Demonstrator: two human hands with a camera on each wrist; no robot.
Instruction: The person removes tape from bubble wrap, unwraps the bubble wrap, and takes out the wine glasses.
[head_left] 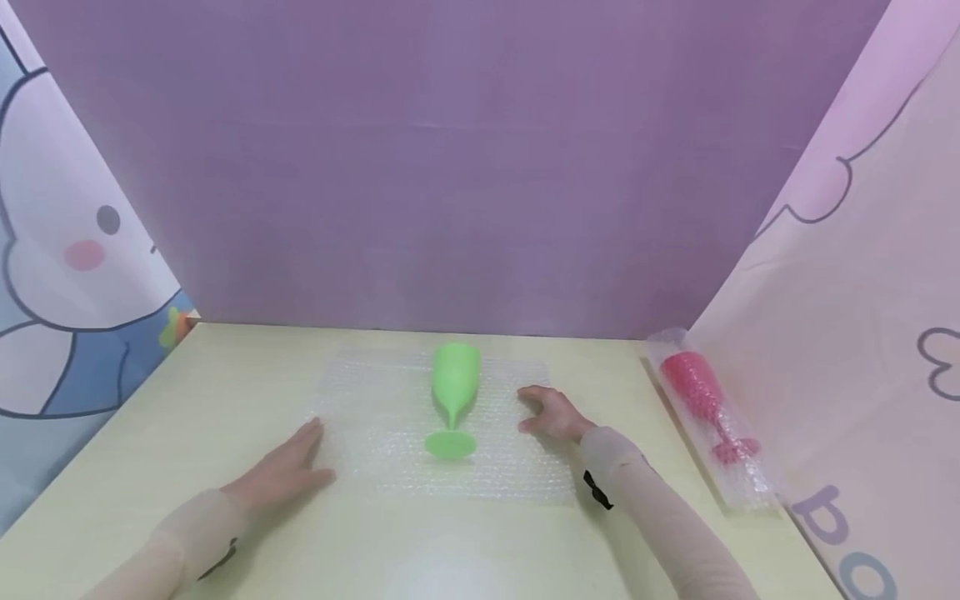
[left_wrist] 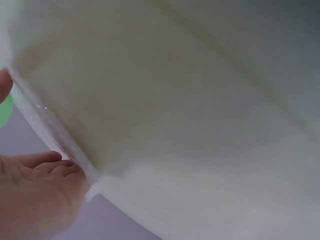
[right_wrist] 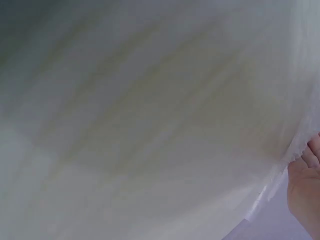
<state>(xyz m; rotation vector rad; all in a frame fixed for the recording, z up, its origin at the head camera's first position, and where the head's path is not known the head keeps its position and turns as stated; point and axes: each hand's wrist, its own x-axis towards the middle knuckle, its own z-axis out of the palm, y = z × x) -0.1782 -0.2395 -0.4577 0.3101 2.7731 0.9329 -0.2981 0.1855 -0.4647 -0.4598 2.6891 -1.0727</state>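
In the head view, a green plastic goblet (head_left: 453, 379) lies on its side on a flat sheet of clear bubble wrap (head_left: 382, 417), its round foot toward the person. The left hand (head_left: 281, 468) rests at the sheet's left edge, fingers extended and thumb spread apart. Over the right edge reaches the right hand (head_left: 553, 414), its thumb and fingers parted with nothing visible between them. Neither hand touches the goblet. The left wrist view shows the left fingers (left_wrist: 60, 167) by the sheet's rim; only part of the right hand (right_wrist: 305, 187) enters the right wrist view.
At the table's right edge lies a red goblet (head_left: 693, 383) inside a bubble wrap bag (head_left: 750, 492). A pale yellow table (head_left: 450, 550) carries everything. Behind it rises a purple backdrop (head_left: 465, 167), and printed cloths flank both sides.
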